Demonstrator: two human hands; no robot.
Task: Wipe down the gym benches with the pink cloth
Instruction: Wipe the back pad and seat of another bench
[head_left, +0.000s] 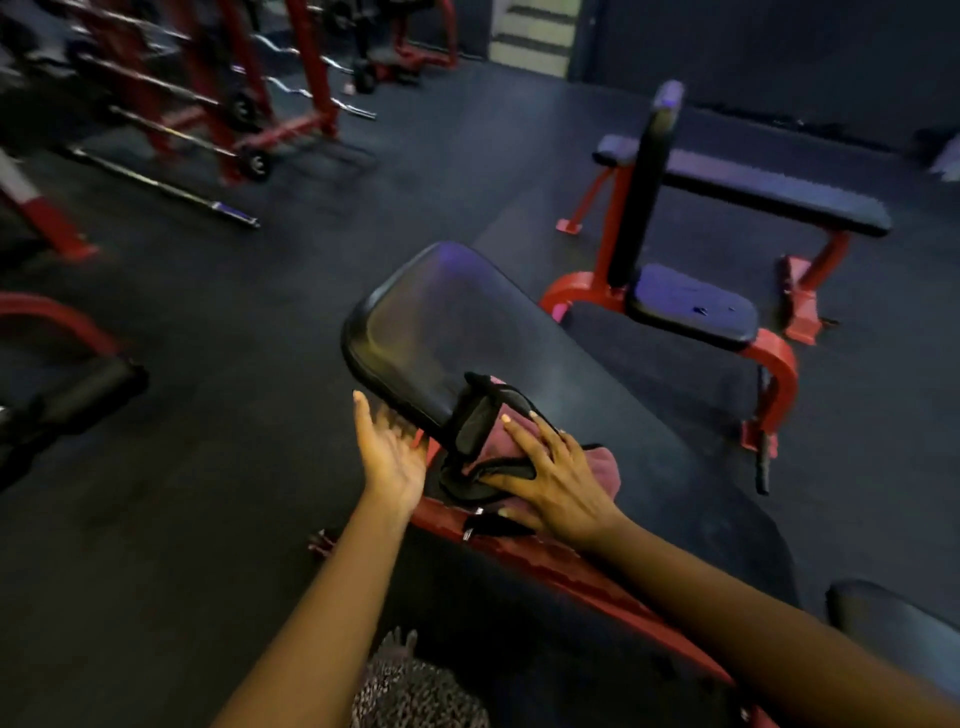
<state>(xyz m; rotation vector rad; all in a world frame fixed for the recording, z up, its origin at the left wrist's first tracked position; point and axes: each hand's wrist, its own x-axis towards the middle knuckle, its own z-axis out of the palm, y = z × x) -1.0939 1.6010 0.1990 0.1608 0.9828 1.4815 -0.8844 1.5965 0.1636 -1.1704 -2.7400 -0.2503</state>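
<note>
A black padded bench (467, 322) on a red frame runs from the centre toward the lower right. The pink cloth (605, 467) lies bunched on its near left edge, under a black strap-like item (483, 421). My right hand (550, 478) presses flat on the cloth and the strap with its fingers spread. My left hand (387, 452) is beside the bench's left edge, palm turned up, fingers straight, fingertips touching the pad's side. It holds nothing.
A second black bench with an upright back (691, 306) and a flat bench (769, 192) stand at the right on red frames. Red racks with barbells (171, 192) fill the upper left. Another pad (893, 623) sits at the lower right. Dark rubber floor lies between.
</note>
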